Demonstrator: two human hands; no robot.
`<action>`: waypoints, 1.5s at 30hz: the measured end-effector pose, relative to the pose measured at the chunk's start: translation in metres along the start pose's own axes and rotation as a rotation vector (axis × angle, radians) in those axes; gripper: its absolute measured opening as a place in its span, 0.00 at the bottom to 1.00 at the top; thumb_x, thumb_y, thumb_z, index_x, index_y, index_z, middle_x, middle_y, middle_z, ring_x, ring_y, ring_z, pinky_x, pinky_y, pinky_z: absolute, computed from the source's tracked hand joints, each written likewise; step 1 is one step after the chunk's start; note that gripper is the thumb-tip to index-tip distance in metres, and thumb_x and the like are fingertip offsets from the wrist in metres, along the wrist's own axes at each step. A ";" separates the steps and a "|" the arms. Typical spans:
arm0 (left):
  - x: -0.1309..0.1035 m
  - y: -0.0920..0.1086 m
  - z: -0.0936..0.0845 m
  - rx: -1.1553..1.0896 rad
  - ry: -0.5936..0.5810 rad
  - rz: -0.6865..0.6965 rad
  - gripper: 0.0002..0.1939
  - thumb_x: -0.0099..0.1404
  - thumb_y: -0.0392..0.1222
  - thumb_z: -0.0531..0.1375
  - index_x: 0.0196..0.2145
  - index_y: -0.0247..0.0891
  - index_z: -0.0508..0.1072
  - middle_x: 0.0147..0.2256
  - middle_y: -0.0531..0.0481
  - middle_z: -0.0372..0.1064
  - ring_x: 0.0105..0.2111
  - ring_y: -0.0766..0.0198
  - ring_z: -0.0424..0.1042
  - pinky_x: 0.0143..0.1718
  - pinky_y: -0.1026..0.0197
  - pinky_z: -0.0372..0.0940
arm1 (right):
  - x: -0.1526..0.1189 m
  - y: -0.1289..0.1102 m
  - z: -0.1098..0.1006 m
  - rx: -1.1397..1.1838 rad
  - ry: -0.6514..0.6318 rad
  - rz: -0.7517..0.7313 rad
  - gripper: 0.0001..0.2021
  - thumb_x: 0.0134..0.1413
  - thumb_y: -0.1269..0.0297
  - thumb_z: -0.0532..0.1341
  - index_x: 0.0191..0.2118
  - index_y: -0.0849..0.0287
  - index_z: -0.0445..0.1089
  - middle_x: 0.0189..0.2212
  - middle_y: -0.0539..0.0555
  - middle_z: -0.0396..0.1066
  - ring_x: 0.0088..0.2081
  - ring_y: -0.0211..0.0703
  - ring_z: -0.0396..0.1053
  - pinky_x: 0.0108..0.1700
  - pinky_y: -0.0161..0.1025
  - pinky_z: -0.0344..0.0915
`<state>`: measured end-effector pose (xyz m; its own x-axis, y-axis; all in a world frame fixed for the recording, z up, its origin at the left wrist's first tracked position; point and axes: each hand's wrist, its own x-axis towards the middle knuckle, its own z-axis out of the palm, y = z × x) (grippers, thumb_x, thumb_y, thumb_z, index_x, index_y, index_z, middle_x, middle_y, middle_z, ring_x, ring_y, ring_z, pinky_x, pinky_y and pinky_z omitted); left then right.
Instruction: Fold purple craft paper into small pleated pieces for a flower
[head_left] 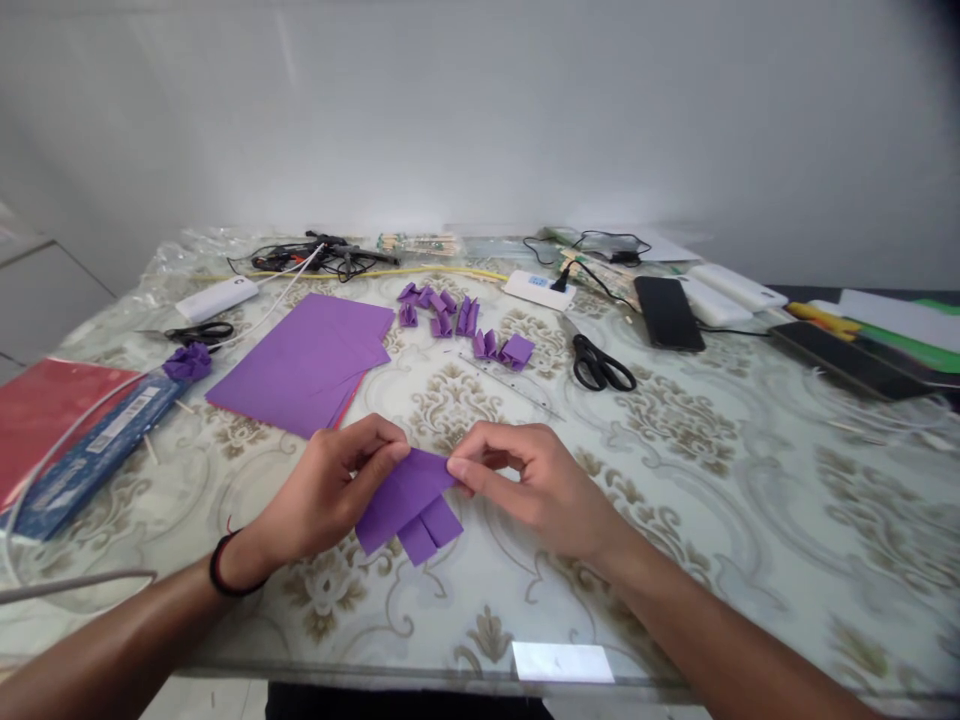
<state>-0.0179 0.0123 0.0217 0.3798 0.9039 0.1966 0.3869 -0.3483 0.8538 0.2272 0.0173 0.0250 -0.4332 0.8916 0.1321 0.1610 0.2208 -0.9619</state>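
Observation:
A purple sheet of paper (405, 494) is held up between my two hands near the table's front middle. My left hand (328, 492) pinches its upper left edge between thumb and fingers. At the paper's right corner, my right hand (525, 480) grips with thumb and fingertips. Small purple squares (431, 528) lie just below the held sheet, partly covered by it. Behind my left hand rests a stack of purple paper (304, 355) with a bit of red showing under its edge. Several small folded purple pieces (466, 316) sit farther back.
Black scissors (598, 365) and a clear ruler (510, 386) lie behind my right hand. A phone (669, 314), a white power strip (538, 289) and cables stand farther back. At left are a red pack (56, 410), more scissors (199, 332) and a crumpled purple piece (187, 362).

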 end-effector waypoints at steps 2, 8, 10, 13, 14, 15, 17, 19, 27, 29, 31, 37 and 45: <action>0.003 -0.001 0.000 -0.008 0.023 -0.030 0.12 0.79 0.46 0.57 0.37 0.39 0.73 0.23 0.60 0.61 0.22 0.70 0.54 0.21 0.67 0.51 | 0.001 0.003 -0.002 0.020 0.036 0.010 0.11 0.65 0.62 0.64 0.31 0.57 0.74 0.26 0.50 0.74 0.30 0.42 0.72 0.35 0.39 0.69; 0.005 -0.004 0.004 -0.040 0.030 -0.055 0.12 0.77 0.47 0.58 0.38 0.38 0.75 0.26 0.58 0.63 0.24 0.69 0.57 0.22 0.68 0.52 | 0.002 0.011 0.006 0.160 -0.034 0.140 0.11 0.62 0.55 0.69 0.40 0.58 0.76 0.32 0.51 0.76 0.32 0.43 0.74 0.37 0.40 0.70; 0.004 -0.005 0.005 -0.102 -0.015 -0.090 0.12 0.76 0.49 0.60 0.40 0.39 0.76 0.26 0.57 0.64 0.24 0.69 0.58 0.22 0.68 0.53 | 0.002 0.012 0.012 0.164 -0.079 0.191 0.13 0.60 0.53 0.71 0.35 0.59 0.76 0.29 0.51 0.75 0.31 0.42 0.73 0.36 0.38 0.68; 0.003 -0.007 0.005 -0.235 -0.108 -0.192 0.16 0.70 0.52 0.67 0.48 0.40 0.75 0.25 0.59 0.63 0.22 0.69 0.57 0.21 0.68 0.52 | 0.002 0.014 0.016 0.192 -0.063 0.209 0.17 0.61 0.52 0.70 0.28 0.58 0.72 0.24 0.48 0.70 0.28 0.40 0.69 0.33 0.37 0.65; 0.004 -0.007 0.005 -0.281 -0.128 -0.225 0.19 0.68 0.52 0.70 0.50 0.40 0.75 0.25 0.59 0.64 0.22 0.69 0.59 0.21 0.68 0.54 | 0.002 0.014 0.016 0.204 -0.043 0.201 0.18 0.61 0.51 0.70 0.28 0.58 0.71 0.24 0.48 0.69 0.28 0.39 0.68 0.33 0.37 0.65; 0.004 -0.008 0.006 -0.323 -0.138 -0.252 0.21 0.65 0.51 0.72 0.51 0.40 0.75 0.26 0.59 0.66 0.23 0.69 0.61 0.21 0.68 0.56 | 0.003 0.015 0.016 0.214 -0.023 0.193 0.18 0.60 0.51 0.70 0.28 0.57 0.70 0.24 0.47 0.68 0.28 0.39 0.68 0.33 0.37 0.65; 0.006 -0.009 0.006 -0.385 -0.129 -0.282 0.22 0.64 0.48 0.73 0.52 0.40 0.75 0.28 0.57 0.71 0.24 0.68 0.67 0.24 0.67 0.62 | 0.003 0.015 0.014 0.230 0.011 0.180 0.18 0.60 0.51 0.70 0.28 0.57 0.68 0.24 0.46 0.66 0.28 0.39 0.68 0.32 0.37 0.65; 0.006 -0.011 0.006 -0.422 -0.106 -0.296 0.22 0.65 0.47 0.72 0.53 0.40 0.74 0.31 0.54 0.75 0.26 0.67 0.71 0.27 0.66 0.65 | 0.004 0.016 0.012 0.230 0.019 0.185 0.19 0.61 0.50 0.69 0.27 0.57 0.67 0.24 0.46 0.65 0.28 0.40 0.69 0.33 0.37 0.67; 0.006 -0.015 0.006 -0.340 -0.067 -0.230 0.13 0.70 0.47 0.68 0.48 0.39 0.76 0.26 0.58 0.72 0.23 0.70 0.67 0.22 0.70 0.60 | 0.002 0.018 0.016 0.176 -0.040 0.254 0.16 0.62 0.50 0.67 0.32 0.59 0.71 0.26 0.47 0.65 0.27 0.38 0.63 0.29 0.36 0.60; 0.006 -0.015 0.006 -0.368 -0.045 -0.227 0.13 0.71 0.47 0.68 0.48 0.39 0.76 0.28 0.57 0.74 0.24 0.70 0.70 0.24 0.70 0.65 | 0.002 0.018 0.016 0.187 -0.014 0.248 0.16 0.62 0.50 0.66 0.34 0.59 0.72 0.27 0.48 0.67 0.28 0.39 0.64 0.30 0.37 0.62; 0.006 -0.016 0.007 -0.427 -0.044 -0.243 0.13 0.70 0.47 0.69 0.48 0.39 0.75 0.31 0.55 0.78 0.28 0.67 0.77 0.31 0.67 0.74 | 0.003 0.018 0.014 0.204 0.018 0.226 0.16 0.62 0.50 0.67 0.34 0.59 0.72 0.28 0.49 0.68 0.30 0.41 0.66 0.33 0.38 0.66; 0.007 -0.015 0.010 -0.495 -0.003 -0.276 0.14 0.66 0.45 0.71 0.44 0.39 0.74 0.28 0.56 0.77 0.31 0.59 0.84 0.39 0.56 0.83 | 0.004 0.019 0.012 0.232 0.021 0.268 0.16 0.56 0.51 0.72 0.40 0.60 0.77 0.32 0.51 0.76 0.33 0.44 0.72 0.36 0.40 0.70; 0.006 -0.012 0.009 -0.445 -0.014 -0.280 0.11 0.67 0.46 0.70 0.38 0.39 0.73 0.29 0.55 0.78 0.34 0.58 0.84 0.43 0.54 0.83 | 0.004 0.024 0.011 0.339 -0.011 0.310 0.20 0.54 0.51 0.75 0.46 0.59 0.78 0.38 0.55 0.81 0.38 0.48 0.77 0.42 0.43 0.72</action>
<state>-0.0129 0.0193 0.0088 0.3255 0.9427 -0.0727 0.0819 0.0485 0.9955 0.2202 0.0216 -0.0006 -0.4199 0.8905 -0.1754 -0.0136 -0.1994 -0.9798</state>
